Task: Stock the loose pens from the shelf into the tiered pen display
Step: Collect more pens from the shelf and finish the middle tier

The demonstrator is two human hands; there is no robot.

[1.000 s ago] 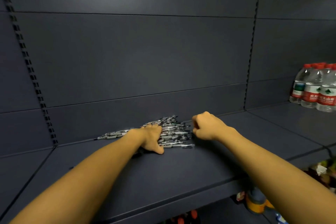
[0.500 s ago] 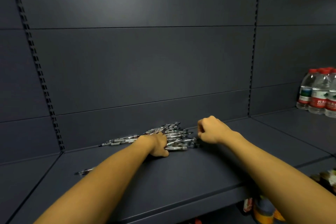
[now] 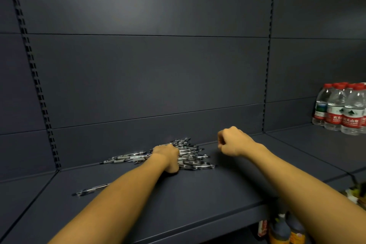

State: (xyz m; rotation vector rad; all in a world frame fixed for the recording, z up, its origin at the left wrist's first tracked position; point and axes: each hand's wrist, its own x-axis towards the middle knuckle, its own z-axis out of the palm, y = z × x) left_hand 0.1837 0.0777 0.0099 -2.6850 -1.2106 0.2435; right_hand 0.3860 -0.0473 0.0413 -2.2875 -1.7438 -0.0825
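A pile of loose clear-and-black pens [image 3: 193,157] lies on the dark shelf [image 3: 198,200], close to the back panel. My left hand [image 3: 168,157] sits on the pile's left part, its fingers curled down into the pens and gripping some. My right hand [image 3: 231,141] is a closed fist just right of the pile, apart from it, with nothing showing in it. One stray pen [image 3: 93,189] lies alone on the shelf to the left, partly under my left forearm. No tiered pen display is in view.
Several red-capped water bottles [image 3: 341,110] stand on the neighbouring shelf at the far right. Dark bottles [image 3: 285,230] and packaged goods show on the lower shelf at bottom right. Slotted uprights [image 3: 35,77] run up the back panel.
My left hand has curled tighter into the pens. My right fist has drawn a little to the right, away from the pile. The view has tilted up, showing the stray pen.
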